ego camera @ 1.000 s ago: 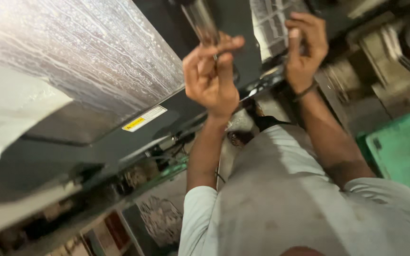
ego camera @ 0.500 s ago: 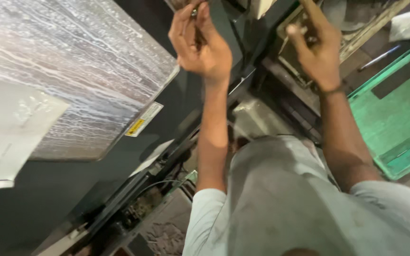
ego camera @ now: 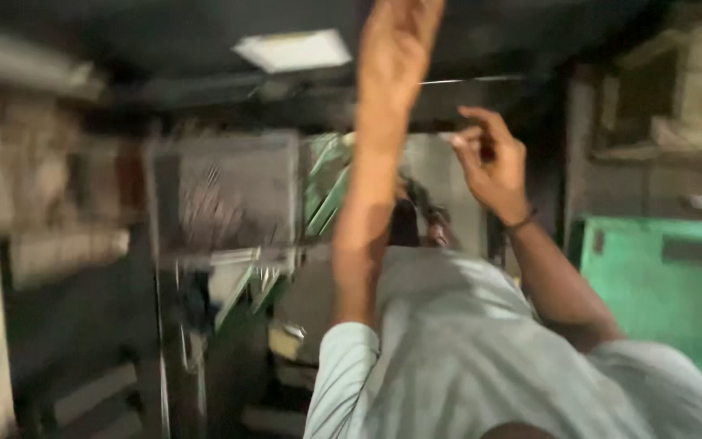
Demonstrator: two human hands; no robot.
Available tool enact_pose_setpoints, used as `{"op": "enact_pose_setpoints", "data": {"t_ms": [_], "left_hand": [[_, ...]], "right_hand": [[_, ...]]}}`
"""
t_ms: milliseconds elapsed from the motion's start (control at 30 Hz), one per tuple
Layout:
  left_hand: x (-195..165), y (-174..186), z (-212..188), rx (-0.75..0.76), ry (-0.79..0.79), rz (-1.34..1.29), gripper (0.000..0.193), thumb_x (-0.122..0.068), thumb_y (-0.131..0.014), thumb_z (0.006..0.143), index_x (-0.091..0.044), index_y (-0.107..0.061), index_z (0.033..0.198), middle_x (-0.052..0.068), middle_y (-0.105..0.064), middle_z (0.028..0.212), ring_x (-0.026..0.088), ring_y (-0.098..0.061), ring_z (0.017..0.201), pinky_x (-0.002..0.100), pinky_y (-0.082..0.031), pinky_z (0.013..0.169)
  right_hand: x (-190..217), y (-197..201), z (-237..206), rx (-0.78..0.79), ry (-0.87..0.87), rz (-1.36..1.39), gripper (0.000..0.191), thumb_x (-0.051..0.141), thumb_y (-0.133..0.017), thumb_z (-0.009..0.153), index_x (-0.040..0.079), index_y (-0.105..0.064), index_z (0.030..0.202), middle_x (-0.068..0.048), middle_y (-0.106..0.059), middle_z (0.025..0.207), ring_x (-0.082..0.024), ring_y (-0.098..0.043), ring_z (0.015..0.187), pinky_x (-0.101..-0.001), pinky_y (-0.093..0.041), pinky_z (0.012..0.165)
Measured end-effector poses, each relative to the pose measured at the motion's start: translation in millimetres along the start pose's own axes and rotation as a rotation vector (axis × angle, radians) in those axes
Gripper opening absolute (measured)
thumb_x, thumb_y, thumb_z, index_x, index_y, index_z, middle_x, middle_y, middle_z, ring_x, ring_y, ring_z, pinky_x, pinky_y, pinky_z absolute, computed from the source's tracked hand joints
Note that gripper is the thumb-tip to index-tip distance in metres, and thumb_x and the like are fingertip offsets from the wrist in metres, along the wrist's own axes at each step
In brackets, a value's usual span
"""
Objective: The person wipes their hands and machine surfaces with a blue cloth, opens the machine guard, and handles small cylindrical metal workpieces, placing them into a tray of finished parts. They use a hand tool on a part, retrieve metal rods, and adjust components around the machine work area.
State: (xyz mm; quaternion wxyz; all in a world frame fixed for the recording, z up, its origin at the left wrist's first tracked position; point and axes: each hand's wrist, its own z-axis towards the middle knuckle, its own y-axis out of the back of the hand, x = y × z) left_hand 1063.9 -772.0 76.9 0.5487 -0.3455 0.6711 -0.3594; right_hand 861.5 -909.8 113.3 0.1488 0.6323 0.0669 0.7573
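The frame was heavily blurred by motion. The left hand (ego camera: 400, 36) was raised to the top centre of the frame, its fingertips cut off by the upper edge; whether it was open or closed could not be told, and nothing could be seen in it. The right hand (ego camera: 493, 162) was held right of centre, its fingers curled with thumb and forefinger brought together in a pinch. A thin rod (ego camera: 469, 80) was seen as a pale horizontal line just above that hand; contact between the two could not be confirmed. A dark band was worn at the right wrist. A green crate (ego camera: 668, 284) was located at the right edge, and a pale rectangular label (ego camera: 292, 50) at upper centre.
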Motion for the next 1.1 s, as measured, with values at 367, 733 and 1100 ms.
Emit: {"op": "enact_pose_setpoints", "data": {"t_ms": [367, 733, 1100], "left_hand": [[-41.8, 184.3, -421.2, -0.716, -0.358, 0.094, 0.019, -0.021, -0.072, 0.096, -0.003, -0.071, 0.103, 0.01, -0.072, 0.094, 0.024, -0.073, 0.086, 0.039, -0.061, 0.082], [-123.3, 314.2, -642.1, -0.998, -0.673, -0.427, 0.019, -0.013, -0.074, 0.093, -0.008, -0.07, 0.111, 0.006, -0.07, 0.096, 0.017, -0.069, 0.088, 0.027, -0.058, 0.075], [-150.3, 331.5, -644.2, -0.831, -1.047, -0.521, 0.022, -0.007, -0.071, 0.097, -0.002, -0.066, 0.117, 0.006, -0.071, 0.109, 0.02, -0.069, 0.105, 0.034, -0.055, 0.102]], "right_hand": [[47.2, -136.2, -97.6, 0.587, 0.313, 0.01, 0.021, 0.01, -0.072, 0.104, 0.001, -0.071, 0.123, -0.009, -0.069, 0.1, -0.017, -0.065, 0.084, -0.031, -0.052, 0.077], [1.3, -311.3, -128.7, 0.689, 0.659, 0.033, 0.049, 0.029, -0.08, 0.094, -0.001, -0.067, 0.13, -0.019, -0.06, 0.148, -0.039, -0.049, 0.15, -0.0594, -0.022, 0.132], [11.9, -299.6, -127.9, 0.768, 0.689, 0.206, 0.042, 0.034, -0.075, 0.101, 0.0, -0.067, 0.125, -0.018, -0.067, 0.137, -0.032, -0.062, 0.134, -0.0548, -0.037, 0.123]]}}
